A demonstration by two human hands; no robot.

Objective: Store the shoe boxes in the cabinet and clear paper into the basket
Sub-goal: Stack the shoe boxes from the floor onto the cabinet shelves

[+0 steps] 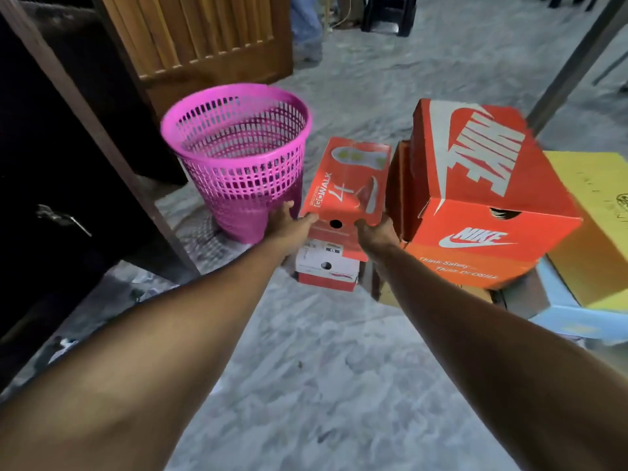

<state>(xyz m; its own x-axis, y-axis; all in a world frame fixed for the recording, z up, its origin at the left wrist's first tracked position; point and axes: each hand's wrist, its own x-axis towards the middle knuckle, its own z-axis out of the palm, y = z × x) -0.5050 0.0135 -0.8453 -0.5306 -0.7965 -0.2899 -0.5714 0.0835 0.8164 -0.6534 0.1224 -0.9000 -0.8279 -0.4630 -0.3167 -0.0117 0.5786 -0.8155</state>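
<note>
2 bare forearms reach forward over a grey marbled floor (323, 351) toward a cluster of shoe boxes. Dark wooden cabinet (68, 147), at far left, stands with its interior in shadow. Large orange Nike box (475, 185) sits at right on top of other boxes, beside a yellow box (594, 212) that rests on a pale blue box (577, 321). Pink slatted basket (238, 154) stands upright on the floor between the cabinet and the boxes. Small orange shoe box (350, 185), printed with a 4, lies tilted on a white-and-red box (328, 270), just left of the Nike stack. Left hand (289, 224) and right hand (375, 234) clasp its near end from either side, thumbs pressed on the lid edge, fingers wrapped around the corners. Scraps of paper (146, 287) lie on the floor near the cabinet base.
</note>
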